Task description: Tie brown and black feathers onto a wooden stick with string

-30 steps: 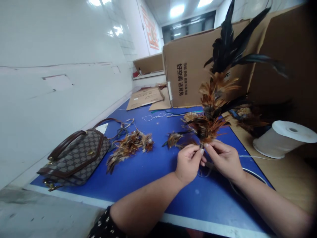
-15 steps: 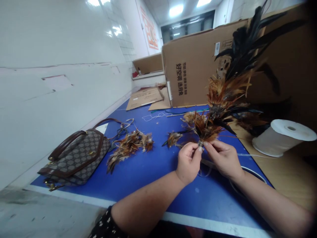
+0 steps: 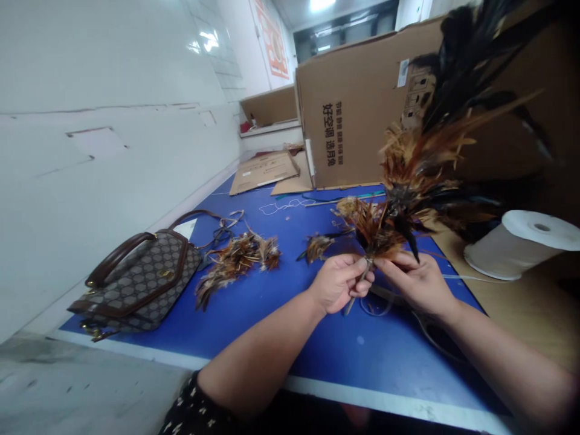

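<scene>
A tall bunch of brown, orange and black feathers [image 3: 421, 157] rises from a thin stick above the blue table [image 3: 281, 338]. My left hand [image 3: 339, 281] is closed around the stick just under the lowest feathers. My right hand [image 3: 419, 281] pinches the same spot from the right, fingers together. A thin white thread [image 3: 457, 278] runs from near my right hand toward a white spool [image 3: 521, 244].
A loose heap of brown feathers [image 3: 235, 263] and a smaller tuft [image 3: 317, 246] lie on the table. A patterned handbag [image 3: 136, 284] sits at the left. Cardboard boxes [image 3: 353, 115] stand behind, and a white wall runs along the left.
The feather bunch has tilted to the right and come lower. My left hand has turned and wrapped more fully round the stick. The view has shifted slightly.
</scene>
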`<action>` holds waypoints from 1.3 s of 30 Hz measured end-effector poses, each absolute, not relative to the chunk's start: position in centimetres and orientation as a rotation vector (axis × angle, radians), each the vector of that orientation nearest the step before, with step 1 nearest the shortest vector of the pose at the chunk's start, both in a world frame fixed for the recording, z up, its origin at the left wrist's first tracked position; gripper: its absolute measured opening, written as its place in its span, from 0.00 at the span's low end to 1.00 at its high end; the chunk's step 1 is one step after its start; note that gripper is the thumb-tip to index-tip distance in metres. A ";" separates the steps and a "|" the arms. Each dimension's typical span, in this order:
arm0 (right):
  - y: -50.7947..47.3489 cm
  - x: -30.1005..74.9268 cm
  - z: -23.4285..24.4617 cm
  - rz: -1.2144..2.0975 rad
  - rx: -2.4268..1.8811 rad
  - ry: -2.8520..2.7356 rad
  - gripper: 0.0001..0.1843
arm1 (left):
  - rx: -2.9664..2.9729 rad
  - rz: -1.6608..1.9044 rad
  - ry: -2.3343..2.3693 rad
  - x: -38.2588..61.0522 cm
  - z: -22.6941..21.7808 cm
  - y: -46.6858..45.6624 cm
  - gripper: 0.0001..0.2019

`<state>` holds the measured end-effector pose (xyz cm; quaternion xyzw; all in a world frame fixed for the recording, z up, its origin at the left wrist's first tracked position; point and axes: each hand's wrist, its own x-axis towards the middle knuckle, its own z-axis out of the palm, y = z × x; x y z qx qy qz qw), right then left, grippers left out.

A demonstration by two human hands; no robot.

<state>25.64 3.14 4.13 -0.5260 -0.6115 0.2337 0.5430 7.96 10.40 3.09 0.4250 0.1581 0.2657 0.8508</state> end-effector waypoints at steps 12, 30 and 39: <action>3.2 25.7 3.7 0.689 -1.215 -1.399 0.17 | 0.822 0.600 0.270 8.8 3.3 8.8 0.19; 3.9 21.9 2.6 0.638 -1.231 -0.967 0.16 | 2.079 1.491 0.693 9.7 2.4 9.0 0.15; 3.2 22.4 3.6 0.587 -1.226 -1.162 0.13 | 1.982 1.481 0.669 9.7 2.3 8.6 0.14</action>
